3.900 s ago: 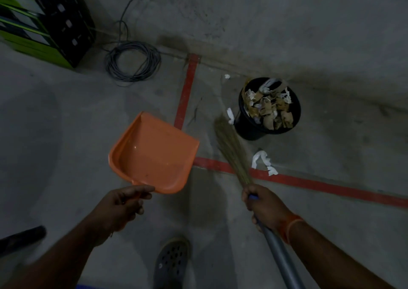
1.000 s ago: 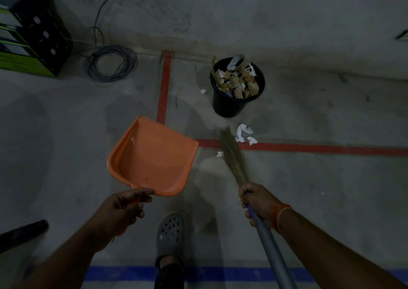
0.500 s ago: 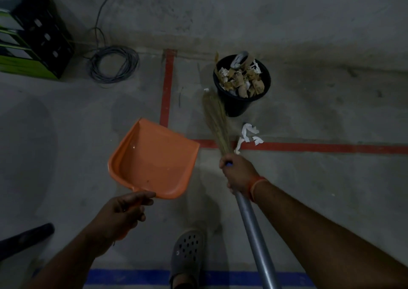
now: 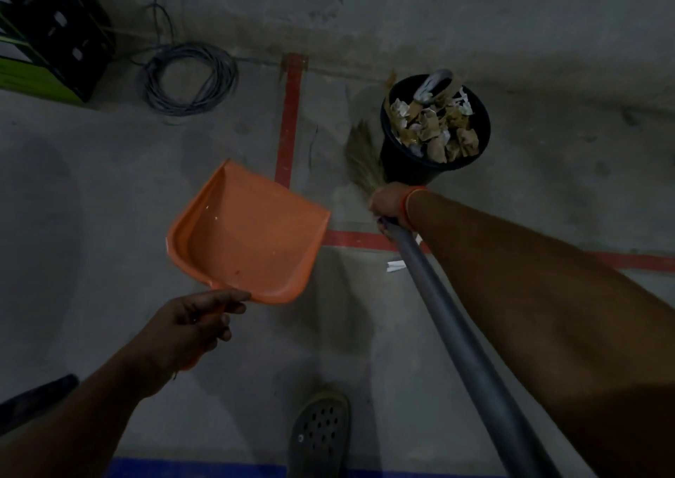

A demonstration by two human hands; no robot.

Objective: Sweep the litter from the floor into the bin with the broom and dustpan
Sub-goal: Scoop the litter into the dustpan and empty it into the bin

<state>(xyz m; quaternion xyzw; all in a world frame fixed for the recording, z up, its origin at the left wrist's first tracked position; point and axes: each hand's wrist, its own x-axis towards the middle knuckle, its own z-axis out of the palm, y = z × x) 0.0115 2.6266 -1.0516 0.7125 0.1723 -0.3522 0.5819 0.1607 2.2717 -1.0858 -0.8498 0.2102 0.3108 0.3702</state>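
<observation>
My left hand (image 4: 190, 326) grips the handle of an orange dustpan (image 4: 248, 236), held above the floor with nothing visible in its tray. My right hand (image 4: 389, 203) is closed around the grey handle of the broom (image 4: 449, 320). The straw bristles (image 4: 361, 156) reach out to the left side of the black bin (image 4: 412, 170), which is heaped with crumpled brown and white paper. One white paper scrap (image 4: 394, 266) lies on the floor just left of the broom handle; my right arm hides the floor beyond it.
Red tape lines (image 4: 288, 127) cross the concrete floor and a blue line (image 4: 182, 468) runs along the bottom. A coil of grey cable (image 4: 190, 79) and a black and green crate (image 4: 47, 35) sit at the far left by the wall. My grey perforated shoe (image 4: 321, 437) is below.
My right hand has pushed the broom forward, so the bristles now lie beside the bin. The white scraps near the red line are now mostly covered by my arm. The dustpan has hardly moved.
</observation>
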